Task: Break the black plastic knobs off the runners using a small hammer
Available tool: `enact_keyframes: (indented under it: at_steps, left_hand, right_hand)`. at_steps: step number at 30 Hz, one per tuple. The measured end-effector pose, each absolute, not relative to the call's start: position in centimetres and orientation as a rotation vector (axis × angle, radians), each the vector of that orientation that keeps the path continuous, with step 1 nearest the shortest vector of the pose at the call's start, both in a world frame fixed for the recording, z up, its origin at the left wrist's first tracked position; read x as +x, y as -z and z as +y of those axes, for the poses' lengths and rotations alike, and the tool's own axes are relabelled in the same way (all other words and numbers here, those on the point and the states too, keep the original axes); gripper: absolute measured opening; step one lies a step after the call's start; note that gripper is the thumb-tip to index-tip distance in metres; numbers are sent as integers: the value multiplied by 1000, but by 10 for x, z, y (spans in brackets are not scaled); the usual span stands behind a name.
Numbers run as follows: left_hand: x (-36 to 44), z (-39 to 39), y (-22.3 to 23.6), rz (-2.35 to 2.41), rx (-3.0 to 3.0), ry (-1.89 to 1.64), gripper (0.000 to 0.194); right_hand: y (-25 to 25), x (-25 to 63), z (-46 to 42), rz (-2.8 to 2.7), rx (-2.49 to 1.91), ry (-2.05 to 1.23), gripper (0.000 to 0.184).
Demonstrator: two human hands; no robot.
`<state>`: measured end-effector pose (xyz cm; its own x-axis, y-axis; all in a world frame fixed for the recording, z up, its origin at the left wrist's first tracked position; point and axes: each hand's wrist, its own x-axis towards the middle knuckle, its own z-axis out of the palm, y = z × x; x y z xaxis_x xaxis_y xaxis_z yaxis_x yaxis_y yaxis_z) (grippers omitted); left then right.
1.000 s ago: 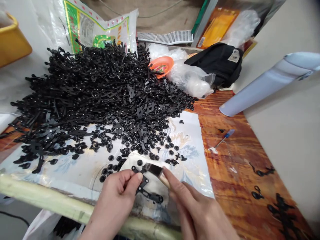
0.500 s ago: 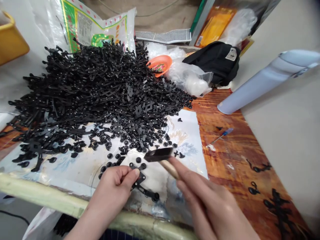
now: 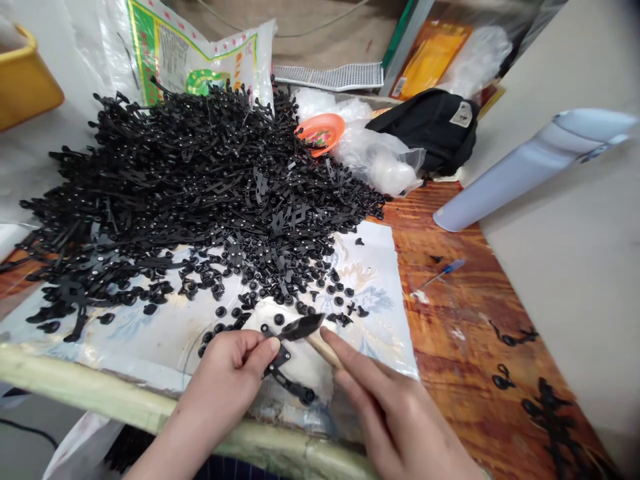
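Left hand (image 3: pixel 240 365) pinching jointed black plastic linkage (image 3: pixel 284 355), right hand (image 3: pixel 395 410) gripping wooden-handled dark metal hammer (image 3: pixel 303 327): I judge this piece mid-work, with a big heap of black plastic parts (image 3: pixel 200 180) beyond.

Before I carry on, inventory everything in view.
Table: one, reddish brown, middle
Sheet: one, white, on table
Pad: one, white, on sheet
Linkage: one, black, over pad
Hammer: one, dark head, pale handle, over pad
Pile: one, black, on sheet and table
Round caps: several, black, by pad
Screwdriver: one, blue-handled, right of sheet
Stray parts: several, black, lower right
Dish: one, orange, beside pile
Plastic bags: some, clear, beside dish
Bag: one, black, back right
Tube: one, pale-blue, right
Packets: some, orange, back right
Grate: one, white, back
Sack: one, white and green, behind pile
Bin: one, yellow, upper left
Left hand: one, on linkage
Right hand: one, on hammer
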<state>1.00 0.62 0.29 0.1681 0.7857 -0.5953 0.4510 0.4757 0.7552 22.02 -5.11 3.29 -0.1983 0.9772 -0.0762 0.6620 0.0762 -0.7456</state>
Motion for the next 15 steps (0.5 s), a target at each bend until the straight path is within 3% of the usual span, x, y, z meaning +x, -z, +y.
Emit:
enact_keyframes:
  at_steps: [6,8,11,15]
  left_hand:
    - [7,9,-23,1297,1275,-240,37]
    - [8,6,-34,1191,1383,-152,36]
    - [8,0,-48,1115,1505,-42,34]
    - [-1,-8,-55,1156,1539,14,31]
  right_hand:
    - [-55,214,-10,-1411,-1591,-1177,23]
    - [-59,205,0,-1340,-1530,-1407,16]
    - [-58,194,5,-1269,-1443,-1773,19]
    - [-48,191,0,-1176,-1407,-1845,24]
